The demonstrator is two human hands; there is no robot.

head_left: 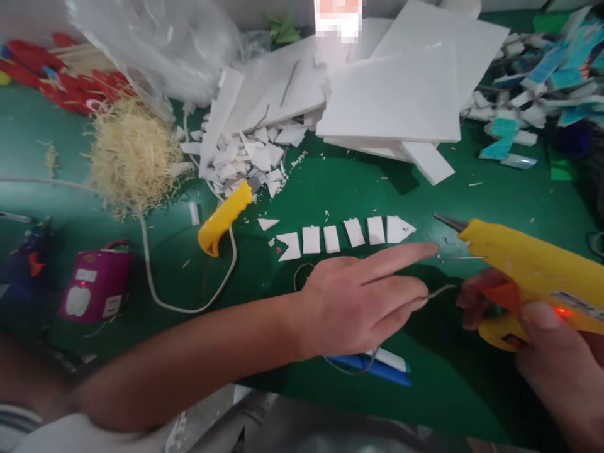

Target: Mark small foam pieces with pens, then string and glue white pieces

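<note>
My left hand (363, 299) reaches across the middle of the green table, its index finger stretched out and its other fingers closed on the end of a thin grey cord (442, 292). At the right, my right hand (542, 333) is wrapped round a yellow glue gun (538, 264) with an orange trigger and a lit red light. The gun's metal nozzle points left, above a small clear glue patch. Just behind my left hand lies a row of small white foam pieces (331, 239), one end notched and the other pointed.
White foam sheets (391, 94) and scraps (240, 160) lie at the back. A yellow-handled tool (224, 217), straw (136, 154) and a purple box (97, 283) are at left. Blue and white pens (384, 368) lie near the front edge. Teal-white scraps (542, 78) fill the back right.
</note>
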